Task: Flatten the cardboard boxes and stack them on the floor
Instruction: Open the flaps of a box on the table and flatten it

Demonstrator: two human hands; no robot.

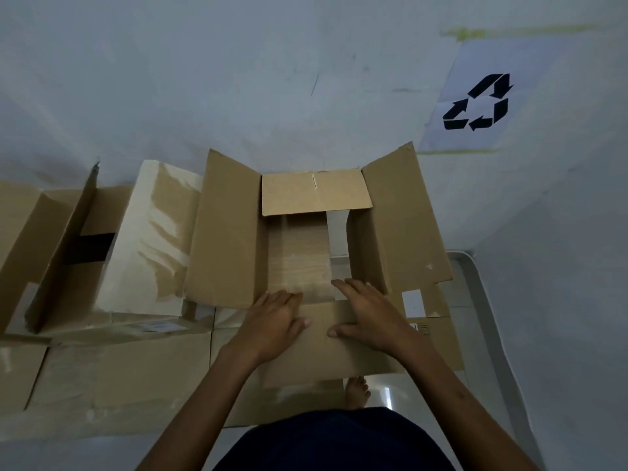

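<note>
An open brown cardboard box (pixel 224 229) stands in front of me against the wall, its left, right and far flaps spread out. Its near flap (pixel 326 355) folds toward me. My left hand (pixel 275 321) lies flat on that flap's inner edge, fingers pointing into the box. My right hand (pixel 367 317) presses the same flap with straight fingers, thumb spread to the left. Flattened cardboard (pixel 119 375) lies on the floor under and left of the box.
Another open box (pixel 57 253) with dark tape inside stands at the left, next to a pale, torn-surfaced panel (pixel 149 232). A recycling sign (pixel 479 103) is taped to the white wall. My bare foot (pixel 356 390) stands on the glossy floor below the flap.
</note>
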